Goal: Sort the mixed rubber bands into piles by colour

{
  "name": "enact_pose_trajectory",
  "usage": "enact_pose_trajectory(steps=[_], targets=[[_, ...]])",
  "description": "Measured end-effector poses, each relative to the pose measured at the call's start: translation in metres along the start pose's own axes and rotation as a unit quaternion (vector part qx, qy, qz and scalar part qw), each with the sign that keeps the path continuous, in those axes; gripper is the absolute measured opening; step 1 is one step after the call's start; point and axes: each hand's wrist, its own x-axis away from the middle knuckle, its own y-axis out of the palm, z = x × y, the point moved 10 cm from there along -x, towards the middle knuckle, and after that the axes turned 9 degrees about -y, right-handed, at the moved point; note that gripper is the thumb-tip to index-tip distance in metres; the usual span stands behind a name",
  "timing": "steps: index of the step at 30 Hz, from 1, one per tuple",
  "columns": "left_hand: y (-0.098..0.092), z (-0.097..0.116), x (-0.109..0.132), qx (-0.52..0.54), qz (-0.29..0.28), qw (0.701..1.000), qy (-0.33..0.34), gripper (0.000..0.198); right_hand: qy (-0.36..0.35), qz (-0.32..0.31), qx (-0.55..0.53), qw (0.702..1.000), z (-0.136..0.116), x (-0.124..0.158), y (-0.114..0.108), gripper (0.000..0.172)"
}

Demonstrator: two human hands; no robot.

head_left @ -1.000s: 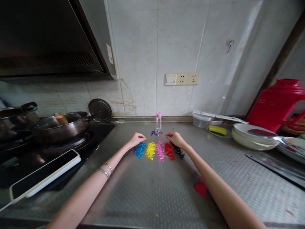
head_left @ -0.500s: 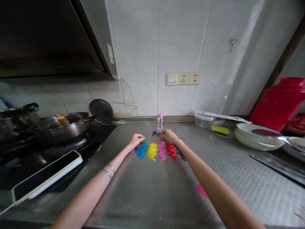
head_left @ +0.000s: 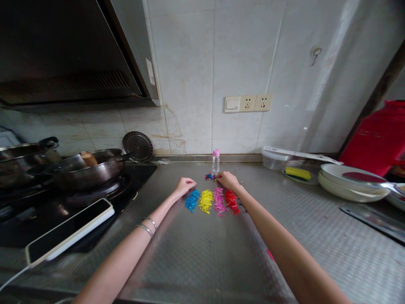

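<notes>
Small colourful elastic bands, by their look, lie in separate piles: blue (head_left: pixel 191 200), yellow (head_left: pixel 206 201), pink (head_left: pixel 219 202) and red (head_left: pixel 232 202). A black pile (head_left: pixel 242 205) is mostly hidden by my right forearm. Behind them sits a small mixed-colour pile (head_left: pixel 210 177), in front of an upright clear bottle with a pink cap (head_left: pixel 215 160). My right hand (head_left: pixel 228 180) reaches the mixed pile's right edge, fingertips pinched together; what they hold is too small to make out. Just behind the blue pile, my left hand (head_left: pixel 185 185) is closed, thumb against fingers, its contents hidden.
On the left, a pan (head_left: pixel 87 169) stands on the black stove, with a phone (head_left: pixel 69 230) near its front edge. To the right are a plastic tub (head_left: pixel 274 159), a yellow sponge (head_left: pixel 298 173), stacked bowls (head_left: pixel 351 190), a knife (head_left: pixel 370 219) and a red thermos (head_left: pixel 376 139).
The whole view has shifted slightly, so things appear a little further right. Both hands keep nearly the same places, and my right forearm covers more of the black pile.
</notes>
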Motion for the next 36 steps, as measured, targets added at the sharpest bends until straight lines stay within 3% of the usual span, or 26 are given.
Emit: enact_pose_trajectory(steps=[9,14,22,28,36], targets=[[0.0,-0.002,-0.001,0.003,0.002,1.0,0.004,0.021,-0.017,0.018,-0.022,0.999,-0.005,0.006,-0.011,0.022],[0.0,-0.001,0.001,-0.001,0.003,1.0,-0.01,0.02,-0.06,0.022,-0.042,0.997,-0.009,0.009,-0.024,0.024],[0.0,0.002,0.004,-0.006,0.001,1.0,-0.001,0.02,-0.105,0.019,-0.07,0.992,0.006,0.043,-0.036,0.022],[0.001,0.001,0.002,-0.025,0.004,1.0,0.006,0.022,-0.167,0.001,-0.068,0.984,-0.002,0.063,-0.037,0.02],[-0.006,-0.002,-0.004,-0.034,0.028,0.999,-0.023,0.023,-0.139,0.055,-0.093,0.984,0.01,0.075,-0.045,0.02]])
